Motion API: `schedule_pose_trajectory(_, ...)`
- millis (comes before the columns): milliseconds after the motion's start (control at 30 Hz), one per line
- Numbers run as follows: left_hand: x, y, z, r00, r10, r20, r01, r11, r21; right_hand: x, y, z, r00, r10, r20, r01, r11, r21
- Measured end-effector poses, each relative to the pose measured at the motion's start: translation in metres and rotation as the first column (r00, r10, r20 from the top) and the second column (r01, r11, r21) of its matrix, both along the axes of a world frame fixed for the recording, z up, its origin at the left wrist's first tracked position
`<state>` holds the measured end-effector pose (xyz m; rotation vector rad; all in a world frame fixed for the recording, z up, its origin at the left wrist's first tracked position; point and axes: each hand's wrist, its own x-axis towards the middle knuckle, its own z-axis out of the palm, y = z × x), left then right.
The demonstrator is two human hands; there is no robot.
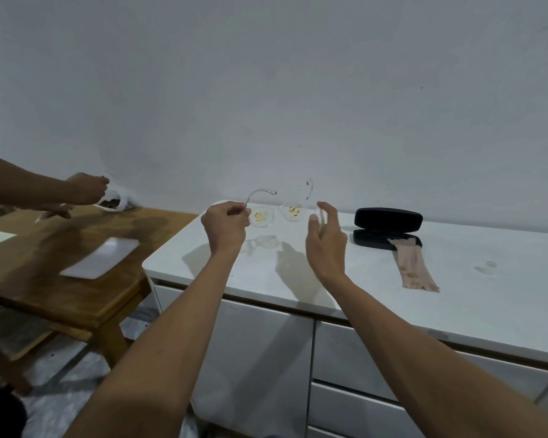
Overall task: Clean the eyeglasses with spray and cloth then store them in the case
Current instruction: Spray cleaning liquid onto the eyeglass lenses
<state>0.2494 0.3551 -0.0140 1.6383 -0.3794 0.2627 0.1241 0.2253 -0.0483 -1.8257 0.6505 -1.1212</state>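
Observation:
Clear-framed eyeglasses with yellow smears on both lenses hover just above the white cabinet top. My left hand pinches their left temple arm. My right hand is at the right end of the frame with fingers spread; a slim clear thing shows between thumb and fingers, and I cannot tell whether it is gripped. The right temple arm sticks upward. An open black case lies to the right, with a stained pink cloth draped from it onto the top.
A small clear object lies at the right of the cabinet top. To the left is a wooden table with a white sheet, where another person's hands work over a white bag. A wall stands close behind.

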Motion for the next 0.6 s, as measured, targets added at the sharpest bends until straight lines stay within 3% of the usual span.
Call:
schedule_pose_trajectory(100, 0.0, 0.001, 0.001, 1.0, -0.021, 0.011, 0.021, 1.0, -0.014, -0.003, -0.015, 0.003, 0.981, 0.063, 0.185, -0.134, 0.905, 0.403)
schedule_pose_trajectory(200, -0.001, 0.001, 0.004, 0.998, -0.049, 0.026, 0.049, 0.998, -0.026, -0.005, -0.026, 0.013, 0.949, 0.114, 0.295, -0.279, 0.739, 0.613)
schedule_pose_trajectory(367, -0.001, 0.001, 0.005, 0.997, -0.081, 0.011, 0.081, 0.995, -0.057, -0.006, -0.031, 0.025, 0.902, 0.17, 0.397, -0.417, 0.584, 0.697)
schedule_pose_trajectory(600, -0.003, 0.002, 0.003, 0.995, -0.103, -0.008, 0.102, 0.99, -0.093, -0.007, -0.025, 0.027, 0.881, 0.247, 0.404, -0.473, 0.517, 0.714)
